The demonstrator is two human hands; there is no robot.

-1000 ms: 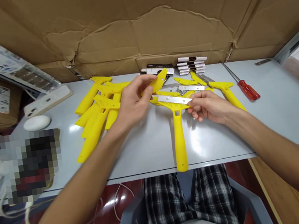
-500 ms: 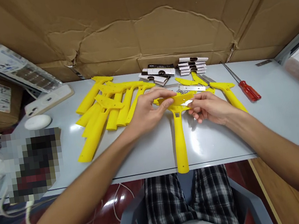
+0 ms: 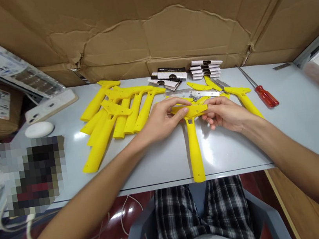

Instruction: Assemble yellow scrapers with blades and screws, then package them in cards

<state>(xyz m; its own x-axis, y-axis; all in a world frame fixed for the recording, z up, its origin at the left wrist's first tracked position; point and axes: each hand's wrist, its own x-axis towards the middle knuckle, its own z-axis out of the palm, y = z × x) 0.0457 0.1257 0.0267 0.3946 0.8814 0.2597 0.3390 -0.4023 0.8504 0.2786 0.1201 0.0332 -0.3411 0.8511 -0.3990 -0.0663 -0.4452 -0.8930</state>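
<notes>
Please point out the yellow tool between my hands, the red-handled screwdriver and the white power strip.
Yellow tool (image 3: 194, 146), head view: middle of its handle.
Red-handled screwdriver (image 3: 264, 94), head view: on its grip.
White power strip (image 3: 52, 107), head view: on its top.

From where I'm standing, taking six o'clock as the person's lap, I make it nine yellow handles (image 3: 100, 143) altogether: seven ends showing in the heap at nine, one at the centre and one at three. I can see one red screwdriver (image 3: 266, 97) at three, one lone metal strip (image 3: 282, 66) between two and three, and one power strip (image 3: 51, 107) and one white oval object (image 3: 39, 130) towards nine. The black-and-white packets (image 3: 206, 68) make two clusters, just before twelve and at one, too overlapped to count singly.
</notes>
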